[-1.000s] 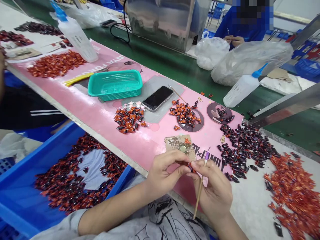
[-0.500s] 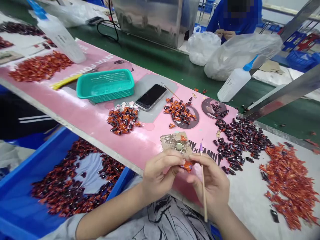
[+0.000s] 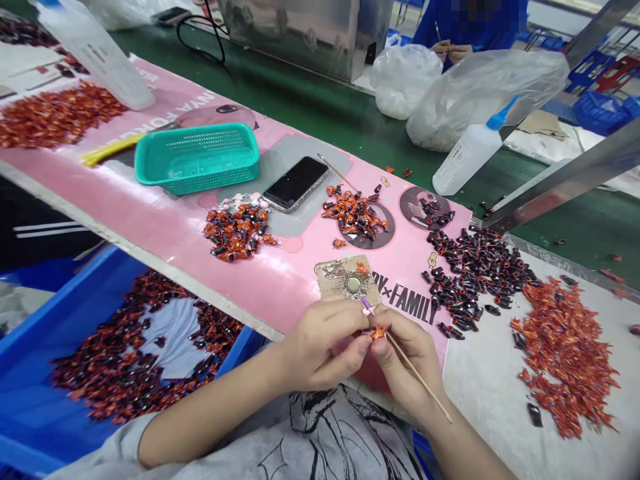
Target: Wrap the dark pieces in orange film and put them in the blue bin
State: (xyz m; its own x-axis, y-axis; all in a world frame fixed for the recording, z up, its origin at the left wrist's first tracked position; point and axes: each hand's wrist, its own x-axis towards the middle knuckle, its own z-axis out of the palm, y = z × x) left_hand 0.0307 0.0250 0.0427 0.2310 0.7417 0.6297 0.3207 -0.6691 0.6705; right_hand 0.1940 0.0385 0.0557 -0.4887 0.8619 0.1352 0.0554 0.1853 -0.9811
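Observation:
My left hand pinches a small orange plastic piece with star-like points between thumb and fingertips. From the other side my right hand touches the same piece with thumb and forefinger. A thin wooden-handled brush with a purple part near its tip is also in my right hand, lying slantwise under the fingers. Just beyond the hands, a stained cardboard square bears a round disc of shiny, pale liquid and a small orange piece. The fingers hide part of the held piece.
Orange-and-black pieces form piles on the pink mat. Black parts and orange parts lie rightward. A green basket, phone, white bottle, metal post and blue bin surround the work.
My hands have drawn together around the orange piece, which has turned to show its points. The brush has swung from near upright to slanting, tip toward the left. The view has shifted slightly.

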